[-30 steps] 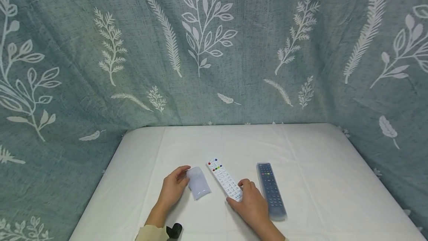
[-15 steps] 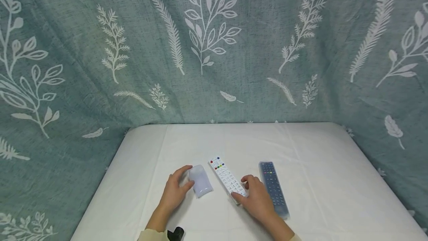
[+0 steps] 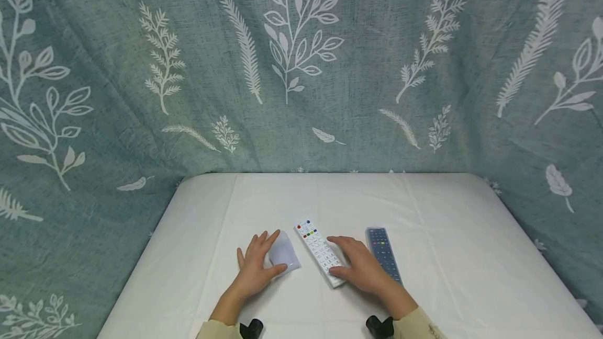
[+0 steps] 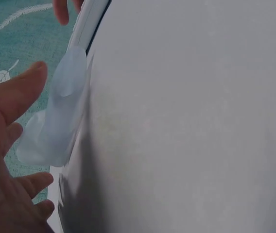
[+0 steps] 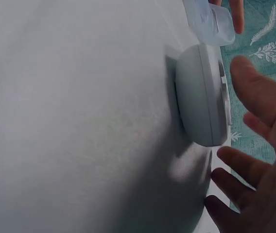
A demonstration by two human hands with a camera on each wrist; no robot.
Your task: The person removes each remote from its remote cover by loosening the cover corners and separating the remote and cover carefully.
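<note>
My left hand (image 3: 254, 272) hovers with spread fingers over a small folded, pale translucent plastic sleeve (image 3: 285, 254). Thumb and index finger stand at either end of it. In the left wrist view the sleeve (image 4: 66, 109) lies beyond the thumb, uncurled fingers below it. A white remote control (image 3: 318, 251) with colored buttons lies slanted in the middle of the table. Over its near half is my right hand (image 3: 361, 267), thumb overlapping the buttons. The right wrist view shows the remote's end (image 5: 194, 97) between thumb and fingers, with gaps on both sides.
A dark blue remote control (image 3: 383, 251) in a clear cover lies to the right, its near end hidden by my right forearm. The white-covered table (image 3: 461, 234) ends at a green leaf-patterned curtain (image 3: 358, 67) behind and at both sides.
My left fingers have spread and moved over the sleeve. My right fingers have straightened and shifted farther up the white remote. The right forearm now covers the dark remote's near end.
</note>
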